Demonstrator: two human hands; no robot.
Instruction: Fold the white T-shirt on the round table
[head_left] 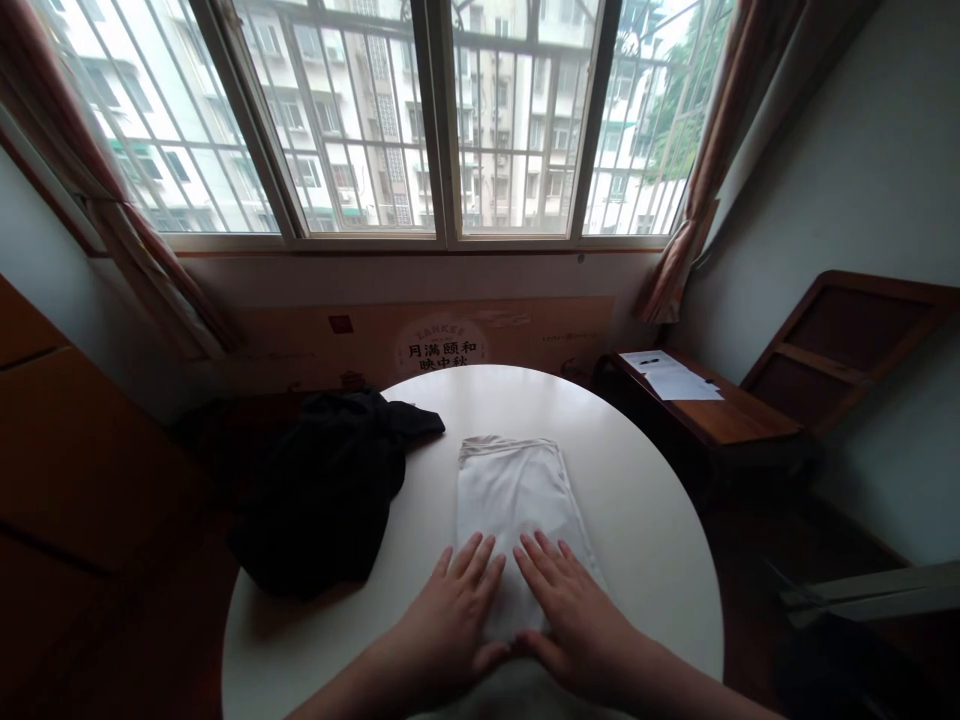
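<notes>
A white folded garment (514, 500) lies as a long rectangle in the middle of the round white table (652, 520). Both my hands rest flat on its near end, fingers stretched out and pointing away from me. My left hand (450, 625) presses the left part of that end, my right hand (574, 615) the right part, thumbs almost touching. Neither hand holds anything. A crumpled black garment (330, 490) lies on the table's left side and hangs over its edge, a hand's width from my left hand.
A barred window (442, 120) with curtains fills the far wall, a printed cardboard panel (442, 340) below it. A dark wooden side table (705, 405) with papers and a pen stands to the right, a wooden frame (847, 340) leaning on the wall. Brown panels lie at left.
</notes>
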